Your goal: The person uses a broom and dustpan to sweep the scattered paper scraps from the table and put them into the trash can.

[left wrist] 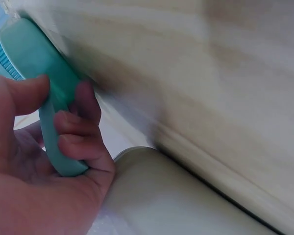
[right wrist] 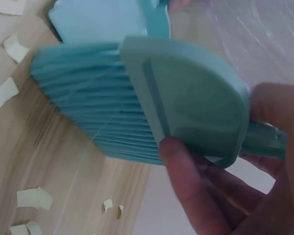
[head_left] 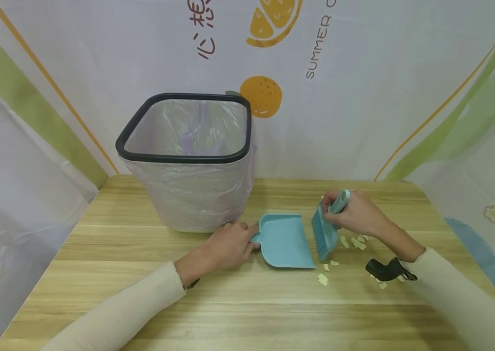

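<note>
A light blue dustpan [head_left: 283,241] lies on the table, its wide edge facing right. My left hand [head_left: 230,246] grips its short handle [left wrist: 54,137], thumb on one side and fingers curled round the other. In my right hand [head_left: 357,212] is a matching blue hand brush [head_left: 324,234], gripped where the handle meets the head. The bristles [right wrist: 98,98] point toward the dustpan's open edge, a small gap away. Small pale yellow paper scraps [head_left: 323,279] lie scattered around and behind the brush. The right wrist view shows several scraps [right wrist: 34,198] on the wood beside the bristles.
A trash bin [head_left: 195,195] with a black rim and a clear plastic liner stands at the back left, close behind my left hand. The wooden table [head_left: 247,312] ends against a printed white curtain [head_left: 361,97]. More scraps [head_left: 382,285] lie under my right wrist.
</note>
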`<control>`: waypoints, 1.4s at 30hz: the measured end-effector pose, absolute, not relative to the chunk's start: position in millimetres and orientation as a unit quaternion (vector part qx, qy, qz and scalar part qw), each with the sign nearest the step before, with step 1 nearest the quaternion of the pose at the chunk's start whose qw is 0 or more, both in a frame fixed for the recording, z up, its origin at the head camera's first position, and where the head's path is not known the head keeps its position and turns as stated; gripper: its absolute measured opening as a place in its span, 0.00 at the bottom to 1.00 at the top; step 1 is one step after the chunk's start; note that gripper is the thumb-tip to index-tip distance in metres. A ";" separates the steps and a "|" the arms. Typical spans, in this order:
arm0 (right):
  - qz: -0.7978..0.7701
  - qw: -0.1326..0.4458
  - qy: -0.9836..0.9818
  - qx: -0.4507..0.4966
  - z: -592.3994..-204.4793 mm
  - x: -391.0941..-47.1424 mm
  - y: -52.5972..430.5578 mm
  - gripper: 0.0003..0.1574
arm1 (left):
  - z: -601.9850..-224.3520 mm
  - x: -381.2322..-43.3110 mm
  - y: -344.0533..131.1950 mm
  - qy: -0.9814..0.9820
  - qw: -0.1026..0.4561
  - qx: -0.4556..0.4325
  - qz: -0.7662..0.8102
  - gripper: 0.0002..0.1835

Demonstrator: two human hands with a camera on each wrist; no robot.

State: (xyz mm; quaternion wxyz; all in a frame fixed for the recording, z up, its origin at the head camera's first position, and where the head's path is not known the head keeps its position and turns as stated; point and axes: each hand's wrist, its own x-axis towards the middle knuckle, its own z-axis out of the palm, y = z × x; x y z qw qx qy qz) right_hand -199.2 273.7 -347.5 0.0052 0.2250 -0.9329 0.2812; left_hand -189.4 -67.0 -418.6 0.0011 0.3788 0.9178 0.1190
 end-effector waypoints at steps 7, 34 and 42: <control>0.284 0.002 -0.925 0.252 -351.5 -199.4 277.1 0.08 | -417.1 -191.6 -68.4 0.915 0.014 0.380 0.134 0.11; 0.332 0.024 -0.930 0.156 -333.9 -173.9 289.8 0.08 | -403.5 -192.5 -63.1 0.924 0.050 0.366 0.100 0.13; 0.354 0.002 -0.922 0.159 -343.2 -157.3 283.5 0.06 | -402.3 -193.6 -62.1 0.923 0.054 0.368 0.093 0.14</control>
